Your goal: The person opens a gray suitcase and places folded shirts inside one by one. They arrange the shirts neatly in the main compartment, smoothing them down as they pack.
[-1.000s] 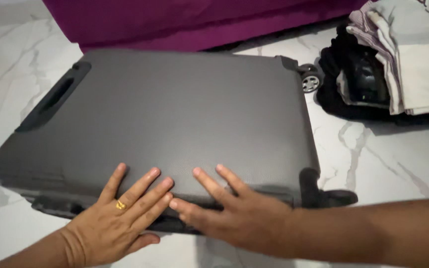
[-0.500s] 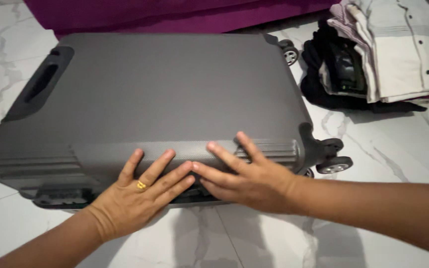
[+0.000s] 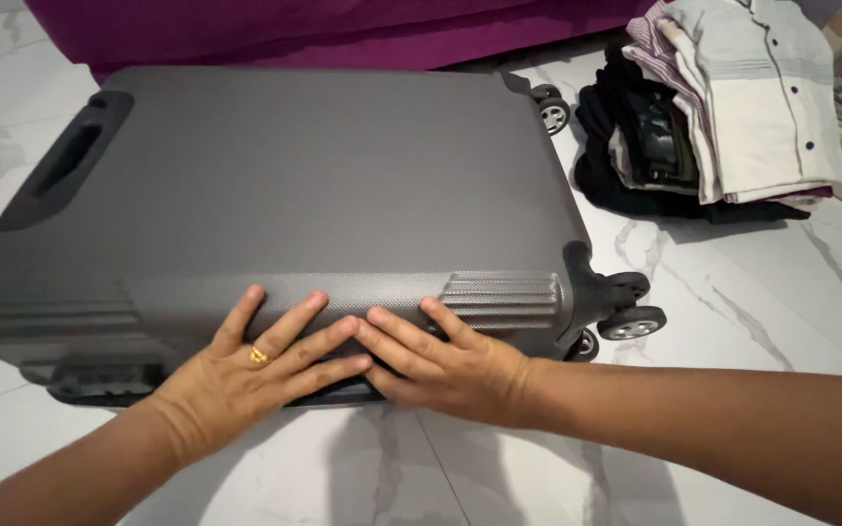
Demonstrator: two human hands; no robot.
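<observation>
A grey hard-shell suitcase (image 3: 285, 185) lies flat on the white marble floor, its handle recess at the far left and its wheels (image 3: 626, 317) at the right. My left hand (image 3: 246, 375), with a gold ring, rests flat against the suitcase's near side wall, fingers spread. My right hand (image 3: 440, 365) presses the same wall just beside it, fingertips nearly touching the left hand's. Neither hand grips anything. The lower seam of the case is hidden under my palms.
A stack of folded clothes (image 3: 733, 107), pale shirts over dark garments, sits on the floor at the upper right. Purple fabric (image 3: 343, 29) runs along the far edge behind the suitcase. Marble floor (image 3: 733, 302) stretches right of the wheels.
Both hands have slid from the suitcase's top face down onto its near side wall and drawn closer together. The view has shifted, showing more of the side and the wheels.
</observation>
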